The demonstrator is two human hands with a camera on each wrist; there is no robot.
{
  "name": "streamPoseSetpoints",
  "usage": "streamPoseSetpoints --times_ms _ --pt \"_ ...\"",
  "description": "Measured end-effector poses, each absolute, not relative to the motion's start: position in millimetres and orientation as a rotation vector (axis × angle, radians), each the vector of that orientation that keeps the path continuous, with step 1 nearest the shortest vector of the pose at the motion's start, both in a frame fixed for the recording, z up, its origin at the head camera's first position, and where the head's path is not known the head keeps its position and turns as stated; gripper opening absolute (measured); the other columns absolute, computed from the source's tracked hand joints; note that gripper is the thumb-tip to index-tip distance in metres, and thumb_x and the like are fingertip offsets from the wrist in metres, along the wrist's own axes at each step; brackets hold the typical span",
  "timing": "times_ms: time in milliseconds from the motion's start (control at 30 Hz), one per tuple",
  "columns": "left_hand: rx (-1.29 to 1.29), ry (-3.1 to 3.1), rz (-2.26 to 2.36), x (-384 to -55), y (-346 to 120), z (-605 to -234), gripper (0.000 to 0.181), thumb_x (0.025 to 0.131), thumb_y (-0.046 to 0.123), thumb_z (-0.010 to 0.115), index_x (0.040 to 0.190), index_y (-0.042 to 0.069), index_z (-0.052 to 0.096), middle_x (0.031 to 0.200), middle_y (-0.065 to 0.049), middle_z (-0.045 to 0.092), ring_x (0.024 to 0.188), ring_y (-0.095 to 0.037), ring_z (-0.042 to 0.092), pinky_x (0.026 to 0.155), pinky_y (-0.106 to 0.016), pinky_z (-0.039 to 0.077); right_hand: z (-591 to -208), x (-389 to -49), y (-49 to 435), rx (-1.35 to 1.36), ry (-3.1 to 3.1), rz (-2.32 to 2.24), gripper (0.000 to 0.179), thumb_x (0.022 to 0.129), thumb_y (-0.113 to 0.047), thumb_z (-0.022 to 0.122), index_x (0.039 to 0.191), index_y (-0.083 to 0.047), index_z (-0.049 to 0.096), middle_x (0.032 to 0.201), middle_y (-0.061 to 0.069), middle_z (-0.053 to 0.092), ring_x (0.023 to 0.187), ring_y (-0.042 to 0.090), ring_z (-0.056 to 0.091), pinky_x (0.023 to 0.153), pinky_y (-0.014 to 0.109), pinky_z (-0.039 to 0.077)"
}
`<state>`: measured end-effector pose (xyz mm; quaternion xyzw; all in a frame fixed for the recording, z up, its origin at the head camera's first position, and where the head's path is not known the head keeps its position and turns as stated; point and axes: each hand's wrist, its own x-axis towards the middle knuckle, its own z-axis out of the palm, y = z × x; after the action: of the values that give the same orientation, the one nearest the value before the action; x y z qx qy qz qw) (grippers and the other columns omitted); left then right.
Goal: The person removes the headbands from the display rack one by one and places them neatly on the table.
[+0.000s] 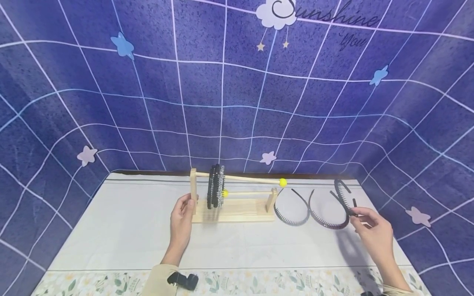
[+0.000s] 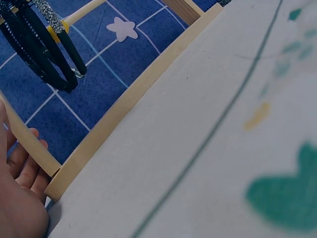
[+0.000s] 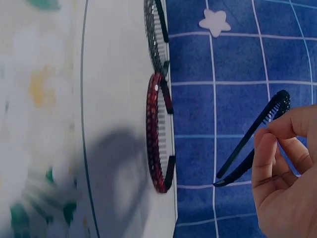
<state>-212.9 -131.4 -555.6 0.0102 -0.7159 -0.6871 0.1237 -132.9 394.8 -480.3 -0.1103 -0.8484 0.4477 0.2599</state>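
Observation:
My left hand [image 1: 180, 226] grips the left upright post of a wooden rack [image 1: 240, 210], its thumb on one side and its fingers on the other. Several hair hoops [image 1: 216, 187], black ones and a silvery glittery one, hang side by side on the rack's upper rod, near the left post. At the far right my right hand [image 1: 374, 232] pinches a black toothed headband [image 3: 247, 134] between thumb and fingers, held up above the cloth. A dark red studded headband [image 3: 153, 134] and a grey glittery headband [image 3: 152, 37] lie on the table between the rack and that hand.
The rack's two rods end in yellow balls [image 1: 283, 182]; the upper one points right, the lower one left. A white cloth [image 1: 122, 230] with a floral front border covers the table. Blue gridded fabric [image 1: 237, 102] with stars closes off the back and sides.

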Motion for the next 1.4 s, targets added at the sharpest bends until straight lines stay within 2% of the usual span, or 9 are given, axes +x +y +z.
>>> streamPoseSetpoints --times_ms 133,300,400,633,800,1100,1267,1400 --pt "0.036 -2.097 -1.998 -212 -131 -555 0.053 0.120 0.041 0.051 0.156 0.002 0.053 0.153 -0.020 0.065 0.149 -0.031 0.058 0.114 -0.010 0.047 -479 -129 402 -0.312 -2.323 1.197 0.025 0.093 0.011 0.079 0.118 0.008 0.077 0.092 -0.034 0.069 0.077 -0.010 0.067 0.065 0.009 0.060" --pt "0.048 -2.104 -1.994 -211 -130 -554 0.053 0.120 0.041 0.050 0.156 0.002 0.053 0.152 -0.019 0.065 0.146 -0.024 0.060 0.114 -0.010 0.047 -479 -125 412 -0.299 -2.378 1.121 0.024 0.092 0.009 0.080 0.116 0.005 0.078 0.085 -0.029 0.071 0.076 -0.011 0.066 0.067 0.007 0.058" --pt "0.044 -2.096 -1.995 -211 -129 -553 0.052 0.121 0.039 0.050 0.155 0.001 0.053 0.152 -0.020 0.065 0.145 -0.023 0.060 0.115 -0.010 0.047 -480 -124 418 -0.281 -2.399 1.077 0.024 0.091 0.008 0.080 0.115 0.004 0.079 0.088 -0.030 0.070 0.077 -0.012 0.065 0.069 0.005 0.056" --pt "0.053 -2.088 -1.992 -209 -128 -551 0.051 0.121 0.039 0.050 0.155 0.001 0.053 0.152 -0.022 0.065 0.147 -0.033 0.059 0.113 -0.009 0.047 -486 -121 438 -0.216 -2.436 0.982 0.025 0.088 0.009 0.081 0.112 0.002 0.080 0.092 -0.038 0.066 0.076 -0.016 0.063 0.067 0.004 0.055" --pt "0.043 -2.078 -1.997 -209 -128 -551 0.051 0.121 0.038 0.050 0.155 0.000 0.053 0.151 -0.022 0.065 0.148 -0.035 0.058 0.114 -0.010 0.047 -490 -120 457 -0.183 -2.501 0.932 0.023 0.088 0.005 0.083 0.110 -0.001 0.080 0.089 -0.030 0.072 0.072 -0.011 0.065 0.063 0.008 0.054" --pt "0.058 -2.102 -2.003 -211 -130 -553 0.054 0.120 0.042 0.050 0.157 0.003 0.052 0.154 -0.019 0.064 0.148 -0.026 0.058 0.113 -0.010 0.048 -496 -126 483 -0.043 -2.572 0.882 0.025 0.087 0.008 0.083 0.110 -0.002 0.079 0.086 -0.012 0.080 0.069 -0.005 0.066 0.060 0.011 0.054" --pt "0.059 -2.099 -2.003 -211 -130 -554 0.053 0.120 0.041 0.050 0.157 0.003 0.052 0.153 -0.019 0.065 0.138 -0.005 0.061 0.113 -0.011 0.048 -500 -130 493 0.078 -2.549 0.881 0.029 0.083 0.013 0.085 0.105 -0.005 0.080 0.089 -0.015 0.079 0.070 -0.005 0.068 0.061 0.010 0.055" --pt "0.058 -2.101 -2.000 -212 -130 -554 0.053 0.120 0.041 0.050 0.156 0.003 0.052 0.153 -0.019 0.065 0.136 -0.002 0.061 0.113 -0.010 0.048 -501 -131 501 0.068 -2.585 0.845 0.028 0.083 0.011 0.086 0.104 -0.007 0.080 0.088 -0.006 0.081 0.067 -0.002 0.068 0.059 0.011 0.055"
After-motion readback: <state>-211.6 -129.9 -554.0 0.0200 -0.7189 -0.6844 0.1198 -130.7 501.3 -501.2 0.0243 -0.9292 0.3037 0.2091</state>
